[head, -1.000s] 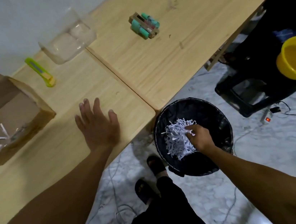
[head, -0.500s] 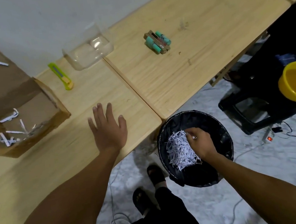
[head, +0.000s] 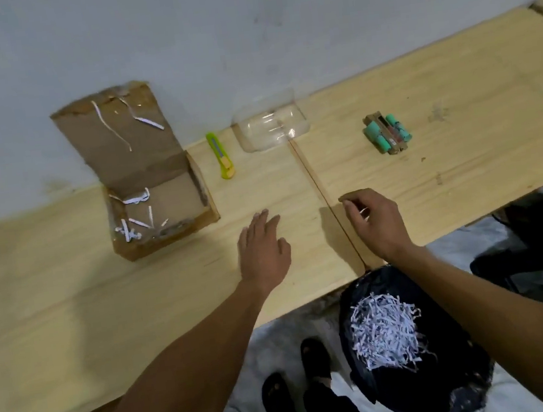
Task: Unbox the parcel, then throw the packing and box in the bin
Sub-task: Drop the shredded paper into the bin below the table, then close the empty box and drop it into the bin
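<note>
An open cardboard box stands on the wooden table near the wall, its lid propped up, with a few white paper shreds inside. A black-lined bin on the floor below the table edge holds a heap of shredded white paper. My left hand hovers flat over the table right of the box, fingers apart, holding nothing. My right hand is above the table edge over the seam, fingers loosely curled; nothing shows in it.
A yellow-green box cutter, a clear plastic container and a small green-and-brown battery pack lie along the back of the table. My feet in dark sandals stand beside the bin. Dark objects sit at right.
My right hand has let the shredded paper drop in the bin and risen over the table. The view has tilted up toward the wall; my left hand stays over the table.
</note>
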`<move>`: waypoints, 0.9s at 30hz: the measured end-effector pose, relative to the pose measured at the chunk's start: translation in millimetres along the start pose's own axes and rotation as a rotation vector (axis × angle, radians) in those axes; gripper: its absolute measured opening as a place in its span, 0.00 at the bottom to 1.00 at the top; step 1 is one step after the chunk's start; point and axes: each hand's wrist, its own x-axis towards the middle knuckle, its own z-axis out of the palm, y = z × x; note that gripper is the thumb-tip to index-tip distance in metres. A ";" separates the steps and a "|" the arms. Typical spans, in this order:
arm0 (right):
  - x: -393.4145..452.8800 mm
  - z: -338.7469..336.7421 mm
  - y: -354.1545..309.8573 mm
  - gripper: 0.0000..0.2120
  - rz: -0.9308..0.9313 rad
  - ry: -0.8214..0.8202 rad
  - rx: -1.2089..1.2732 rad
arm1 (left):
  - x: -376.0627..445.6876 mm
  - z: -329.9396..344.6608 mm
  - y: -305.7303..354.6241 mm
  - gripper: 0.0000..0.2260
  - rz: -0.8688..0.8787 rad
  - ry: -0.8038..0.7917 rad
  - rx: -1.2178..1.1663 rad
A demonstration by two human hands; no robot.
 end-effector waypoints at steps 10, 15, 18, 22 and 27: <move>73.7 98.3 -100.4 0.09 -0.109 -0.274 0.205 | -6.4 -108.8 -61.9 0.17 -0.039 0.450 -0.136; 125.7 146.2 -161.8 0.18 -0.057 -0.377 0.266 | -16.0 -152.4 -115.9 0.22 -0.394 0.560 -0.076; 157.8 165.3 -197.0 0.25 0.060 -0.392 0.324 | -15.2 -170.0 -141.4 0.27 -0.565 0.433 -0.275; 190.8 179.3 -230.6 0.30 0.169 -0.320 0.422 | -12.1 -182.5 -155.5 0.21 -0.489 0.263 -0.386; 202.6 173.8 -252.8 0.23 0.229 -0.250 0.531 | -5.8 -189.5 -164.4 0.14 -0.583 0.155 -0.593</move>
